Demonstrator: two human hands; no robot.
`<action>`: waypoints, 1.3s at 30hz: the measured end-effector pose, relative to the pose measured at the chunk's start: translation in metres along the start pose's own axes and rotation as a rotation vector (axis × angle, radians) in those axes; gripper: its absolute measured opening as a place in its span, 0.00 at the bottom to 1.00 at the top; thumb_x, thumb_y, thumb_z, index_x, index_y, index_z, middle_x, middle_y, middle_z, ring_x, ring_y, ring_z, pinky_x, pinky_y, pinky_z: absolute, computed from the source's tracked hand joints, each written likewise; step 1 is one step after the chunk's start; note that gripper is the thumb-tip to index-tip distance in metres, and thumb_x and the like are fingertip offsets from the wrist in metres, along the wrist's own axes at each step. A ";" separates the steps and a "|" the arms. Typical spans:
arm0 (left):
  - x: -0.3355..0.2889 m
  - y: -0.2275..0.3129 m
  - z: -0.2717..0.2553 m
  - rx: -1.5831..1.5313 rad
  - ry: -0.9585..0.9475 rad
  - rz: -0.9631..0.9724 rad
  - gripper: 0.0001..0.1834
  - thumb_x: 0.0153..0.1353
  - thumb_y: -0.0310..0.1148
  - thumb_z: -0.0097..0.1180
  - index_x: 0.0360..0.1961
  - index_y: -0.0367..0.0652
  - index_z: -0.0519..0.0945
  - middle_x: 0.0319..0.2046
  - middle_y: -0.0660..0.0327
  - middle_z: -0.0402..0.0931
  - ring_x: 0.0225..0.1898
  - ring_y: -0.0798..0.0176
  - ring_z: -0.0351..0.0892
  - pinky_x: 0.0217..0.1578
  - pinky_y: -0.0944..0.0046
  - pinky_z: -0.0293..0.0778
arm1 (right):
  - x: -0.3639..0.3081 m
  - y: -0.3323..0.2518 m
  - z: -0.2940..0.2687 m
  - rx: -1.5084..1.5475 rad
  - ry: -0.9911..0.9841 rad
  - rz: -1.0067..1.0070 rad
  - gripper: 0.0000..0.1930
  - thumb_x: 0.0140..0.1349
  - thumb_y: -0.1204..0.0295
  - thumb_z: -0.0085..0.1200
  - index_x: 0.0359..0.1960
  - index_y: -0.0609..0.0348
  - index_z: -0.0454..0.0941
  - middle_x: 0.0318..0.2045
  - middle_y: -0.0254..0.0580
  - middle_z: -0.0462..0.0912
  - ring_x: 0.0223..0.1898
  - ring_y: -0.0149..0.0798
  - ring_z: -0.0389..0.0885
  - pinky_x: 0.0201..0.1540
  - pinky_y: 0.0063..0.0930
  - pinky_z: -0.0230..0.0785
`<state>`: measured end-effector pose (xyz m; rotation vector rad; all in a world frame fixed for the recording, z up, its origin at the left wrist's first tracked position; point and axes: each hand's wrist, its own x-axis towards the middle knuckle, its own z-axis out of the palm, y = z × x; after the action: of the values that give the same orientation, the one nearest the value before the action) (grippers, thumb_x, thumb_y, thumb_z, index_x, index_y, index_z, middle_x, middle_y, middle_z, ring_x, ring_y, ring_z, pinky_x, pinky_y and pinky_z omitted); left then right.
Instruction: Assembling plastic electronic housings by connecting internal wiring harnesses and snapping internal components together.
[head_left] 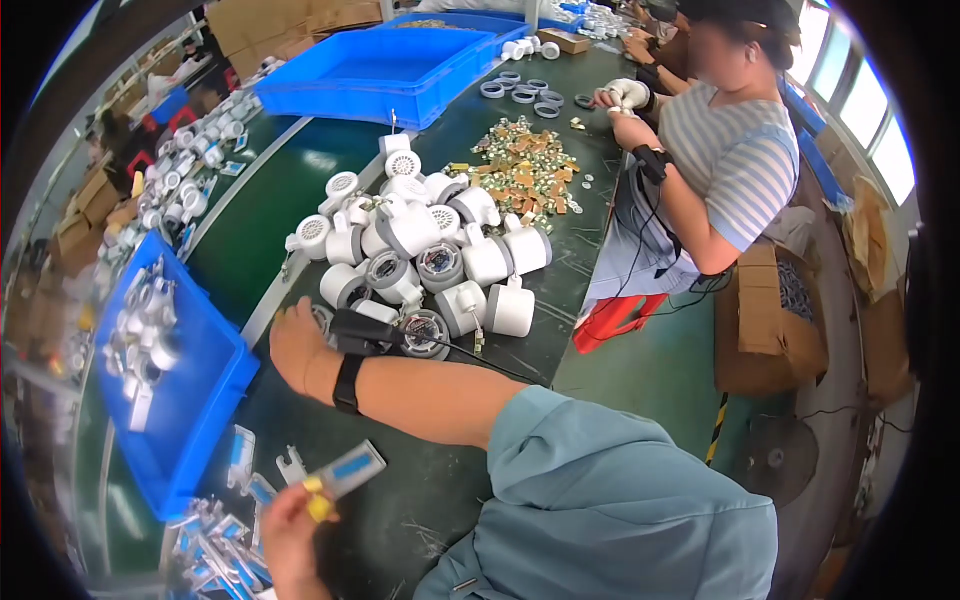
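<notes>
A flat rectangular white piece with a blue panel (352, 468) is pinched in my left hand (288, 535), at the lower left. Yellow covers are on fingertips of this hand. My right hand (305, 355) reaches across to the near left edge of a heap of white round housings (410, 230). Its fingers are beside a grey-rimmed housing (322, 318), and their grip is mostly hidden. Several housings lie with grey rims up, showing circuitry inside; others show slotted ends. A black strap with a dark device (365, 330) sits on my right wrist.
Left of my hands stands a blue bin (185, 400) with white parts; more blue-panelled pieces (215, 550) lie below it. Beyond the heap are small circuit boards (525, 165), grey rings (525, 95) and a blue tray (375, 80). A co-worker (730, 150) works at the right.
</notes>
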<state>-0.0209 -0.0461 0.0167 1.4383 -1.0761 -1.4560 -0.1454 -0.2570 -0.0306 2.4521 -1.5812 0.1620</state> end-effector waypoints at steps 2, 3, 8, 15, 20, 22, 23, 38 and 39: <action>-0.010 -0.031 -0.018 0.029 0.047 -0.014 0.13 0.56 0.23 0.59 0.44 0.32 0.80 0.36 0.55 0.82 0.32 0.62 0.81 0.33 0.64 0.78 | -0.024 -0.006 -0.006 0.092 0.083 -0.217 0.15 0.57 0.69 0.51 0.43 0.61 0.82 0.36 0.38 0.81 0.45 0.46 0.76 0.64 0.60 0.49; -0.014 -0.027 -0.019 0.028 0.020 -0.037 0.14 0.59 0.27 0.59 0.46 0.34 0.81 0.37 0.56 0.82 0.33 0.62 0.81 0.36 0.66 0.77 | -0.036 -0.008 -0.010 0.162 0.116 -0.331 0.13 0.55 0.69 0.51 0.39 0.60 0.83 0.32 0.37 0.81 0.45 0.46 0.76 0.66 0.60 0.47; -0.068 0.003 0.013 0.835 -0.038 0.421 0.09 0.62 0.22 0.55 0.42 0.38 0.82 0.36 0.53 0.80 0.35 0.55 0.81 0.37 0.63 0.74 | -0.087 0.000 -0.011 0.300 0.265 -0.789 0.08 0.51 0.68 0.53 0.26 0.55 0.83 0.27 0.35 0.78 0.45 0.46 0.75 0.70 0.60 0.45; -0.084 0.010 0.045 0.829 -0.346 0.365 0.08 0.62 0.27 0.56 0.42 0.42 0.81 0.36 0.50 0.78 0.38 0.41 0.78 0.36 0.53 0.75 | -0.124 0.036 -0.015 0.446 0.411 -0.861 0.05 0.51 0.70 0.54 0.24 0.56 0.80 0.39 0.45 0.75 0.55 0.45 0.70 0.65 0.46 0.56; -0.075 0.007 0.054 0.894 -0.470 0.355 0.07 0.61 0.28 0.57 0.40 0.41 0.82 0.38 0.52 0.79 0.35 0.42 0.80 0.35 0.54 0.76 | -0.154 0.040 -0.013 0.725 0.364 -0.525 0.08 0.51 0.69 0.59 0.29 0.60 0.77 0.43 0.46 0.73 0.49 0.46 0.71 0.51 0.40 0.64; -0.071 0.006 0.057 0.861 -0.463 0.382 0.07 0.61 0.28 0.57 0.40 0.41 0.82 0.38 0.52 0.79 0.36 0.43 0.81 0.35 0.56 0.76 | -0.158 0.041 -0.014 0.757 0.256 -0.393 0.16 0.53 0.71 0.61 0.42 0.62 0.72 0.46 0.46 0.70 0.47 0.46 0.73 0.49 0.39 0.67; -0.069 0.005 0.058 0.830 -0.455 0.409 0.08 0.62 0.28 0.57 0.41 0.41 0.83 0.39 0.52 0.80 0.36 0.44 0.82 0.36 0.57 0.77 | -0.158 0.040 -0.012 0.756 0.256 -0.390 0.16 0.53 0.71 0.61 0.42 0.62 0.72 0.46 0.46 0.70 0.47 0.46 0.73 0.49 0.39 0.67; -0.059 -0.013 0.052 0.710 -0.372 0.396 0.14 0.63 0.31 0.57 0.49 0.42 0.81 0.44 0.48 0.80 0.45 0.47 0.81 0.45 0.58 0.76 | -0.159 0.040 -0.006 0.654 0.135 -0.104 0.14 0.55 0.72 0.56 0.42 0.61 0.68 0.35 0.46 0.73 0.36 0.49 0.79 0.36 0.38 0.74; -0.058 -0.017 0.051 0.710 -0.363 0.389 0.14 0.63 0.31 0.57 0.49 0.42 0.81 0.44 0.48 0.80 0.45 0.47 0.81 0.45 0.58 0.76 | -0.159 0.038 -0.007 0.657 0.123 -0.102 0.12 0.56 0.72 0.56 0.39 0.62 0.69 0.32 0.45 0.74 0.34 0.49 0.80 0.34 0.40 0.74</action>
<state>-0.0700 0.0162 0.0183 1.3165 -2.1237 -1.1123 -0.2457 -0.1301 -0.0526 2.9029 -1.5148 0.9275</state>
